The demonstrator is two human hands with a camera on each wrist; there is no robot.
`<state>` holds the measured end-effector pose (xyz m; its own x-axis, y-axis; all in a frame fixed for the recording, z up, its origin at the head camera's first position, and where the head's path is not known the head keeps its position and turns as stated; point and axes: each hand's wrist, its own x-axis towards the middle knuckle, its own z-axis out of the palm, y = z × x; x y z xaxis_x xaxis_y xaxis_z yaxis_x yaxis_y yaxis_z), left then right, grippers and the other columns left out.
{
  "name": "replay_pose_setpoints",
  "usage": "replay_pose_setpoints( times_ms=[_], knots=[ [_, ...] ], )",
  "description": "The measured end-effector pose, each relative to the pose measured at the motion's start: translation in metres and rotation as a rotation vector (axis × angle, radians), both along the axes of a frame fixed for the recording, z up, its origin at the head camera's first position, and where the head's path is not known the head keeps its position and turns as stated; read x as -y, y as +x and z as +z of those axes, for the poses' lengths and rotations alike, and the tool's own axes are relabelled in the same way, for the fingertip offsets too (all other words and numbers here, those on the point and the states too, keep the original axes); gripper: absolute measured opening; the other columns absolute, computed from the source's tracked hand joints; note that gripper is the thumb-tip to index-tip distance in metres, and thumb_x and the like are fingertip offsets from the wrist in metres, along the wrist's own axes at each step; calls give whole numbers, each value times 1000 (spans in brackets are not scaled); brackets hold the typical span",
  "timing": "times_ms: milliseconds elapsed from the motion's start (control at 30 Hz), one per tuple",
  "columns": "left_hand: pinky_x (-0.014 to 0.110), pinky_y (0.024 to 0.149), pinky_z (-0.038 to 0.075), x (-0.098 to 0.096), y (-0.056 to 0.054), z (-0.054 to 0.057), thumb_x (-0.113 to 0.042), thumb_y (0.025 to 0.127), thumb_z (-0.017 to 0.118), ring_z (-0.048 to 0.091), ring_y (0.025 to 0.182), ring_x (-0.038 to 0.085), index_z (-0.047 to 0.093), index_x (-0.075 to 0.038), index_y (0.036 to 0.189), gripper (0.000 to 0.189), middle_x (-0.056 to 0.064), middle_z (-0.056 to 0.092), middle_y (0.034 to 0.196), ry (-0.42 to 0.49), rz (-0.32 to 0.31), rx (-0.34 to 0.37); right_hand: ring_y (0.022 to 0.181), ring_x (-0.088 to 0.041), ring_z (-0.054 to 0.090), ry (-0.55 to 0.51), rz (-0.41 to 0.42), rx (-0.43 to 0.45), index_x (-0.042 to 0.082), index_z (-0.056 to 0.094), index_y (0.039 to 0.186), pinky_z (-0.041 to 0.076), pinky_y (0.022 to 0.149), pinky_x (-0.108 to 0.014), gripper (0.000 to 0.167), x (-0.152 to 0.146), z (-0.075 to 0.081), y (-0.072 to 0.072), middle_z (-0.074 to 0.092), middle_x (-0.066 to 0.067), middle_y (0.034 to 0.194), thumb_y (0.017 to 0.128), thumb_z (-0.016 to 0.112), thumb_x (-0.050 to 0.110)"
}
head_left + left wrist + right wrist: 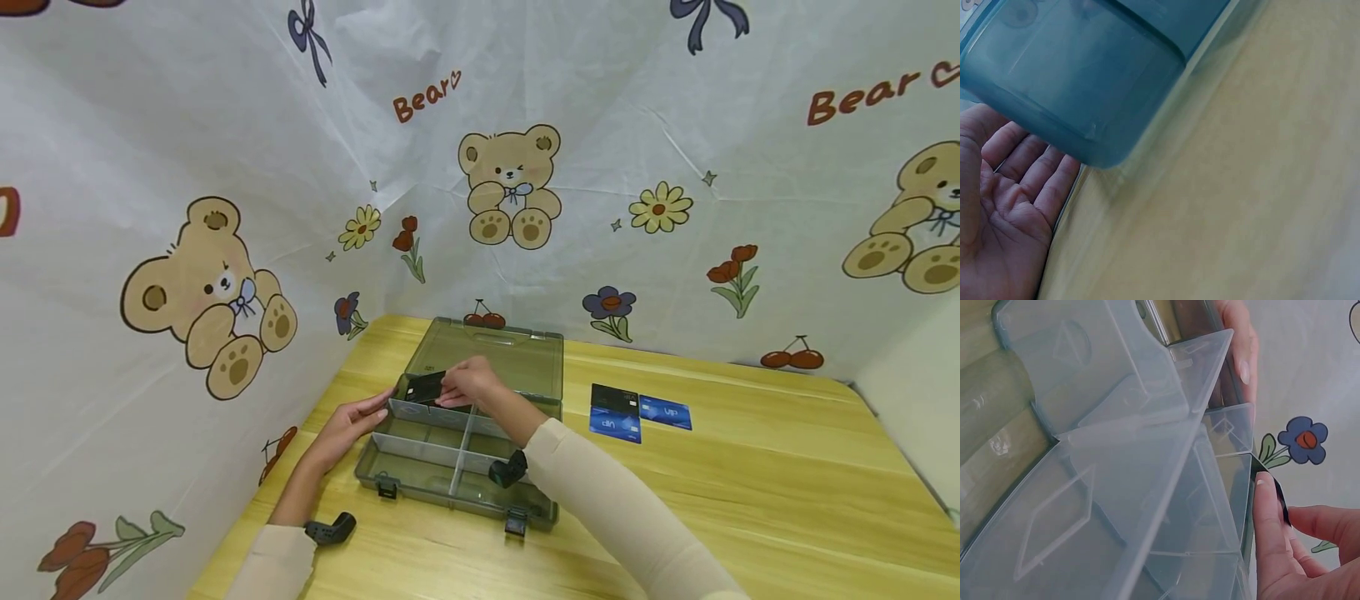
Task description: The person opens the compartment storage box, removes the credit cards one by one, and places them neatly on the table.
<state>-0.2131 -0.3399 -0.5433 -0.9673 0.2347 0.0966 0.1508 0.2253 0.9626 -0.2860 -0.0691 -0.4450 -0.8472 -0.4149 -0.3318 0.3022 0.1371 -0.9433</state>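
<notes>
A translucent grey-green divided box (420,494) stands on the table, its lid (510,360) swung back. My right hand (474,380) reaches into the far left compartment and pinches a black card (424,389) between thumb and fingers. In the right wrist view, the dark edge of that card (1282,503) shows between the right hand's (1300,550) thumb and fingers, beside the clear dividers. At the box's left wall, my left hand (351,425) rests with fingers extended against the outside. The left wrist view shows this hand (1016,206) palm up to the camera, fingertips at the box side (1085,106).
Right of the box lie a black card (615,397) and two blue cards, one blue card (615,423) below it and another blue card (666,412) beside it. Two black latches (515,522) hang from the box front. A bear-print cloth (525,283) walls the table.
</notes>
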Motion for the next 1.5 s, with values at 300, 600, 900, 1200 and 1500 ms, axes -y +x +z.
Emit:
replay_pose_setpoints(
  times_ms=[300, 600, 900, 1200, 1500],
  knots=[
    [16, 103, 40, 0, 0, -2, -25, 105, 58, 31, 147, 27, 46, -9, 154, 52, 8, 39, 159, 6, -2, 7, 84, -38, 75, -20, -5, -20, -18, 60, 124, 62, 75, -41, 28, -8, 0, 1, 67, -20, 80, 100, 56, -5],
    [15, 102, 40, 0, 0, 0, -26, 105, 59, 31, 148, 28, 46, -8, 153, 53, 9, 39, 159, 4, -1, 0, 69, -25, 74, 1, 8, -81, -18, 60, 124, 61, 77, -41, 28, -14, 6, 8, 69, -34, 103, 100, 57, -4],
    [17, 103, 40, 1, 0, -1, -27, 105, 59, 31, 148, 27, 47, -11, 153, 52, 7, 39, 159, 4, 0, 8, 66, -19, 71, 0, -29, -112, -16, 62, 121, 61, 76, -42, 25, -22, 6, 11, 71, -31, 102, 100, 58, -4],
    [17, 103, 40, 1, -1, 0, -27, 105, 59, 32, 147, 27, 47, -10, 153, 53, 7, 39, 159, -4, 5, 7, 64, -18, 70, -5, -58, -93, -13, 64, 118, 62, 73, -39, 22, -32, 9, 15, 73, -26, 98, 99, 59, -4],
    [30, 110, 38, 0, 1, 1, -29, 105, 59, 31, 148, 27, 47, -12, 154, 53, 5, 39, 159, -11, 8, 21, 67, -18, 69, -47, -62, -83, -13, 64, 116, 62, 73, -38, 20, -45, 8, 19, 72, -25, 101, 98, 59, -6]
  ],
)
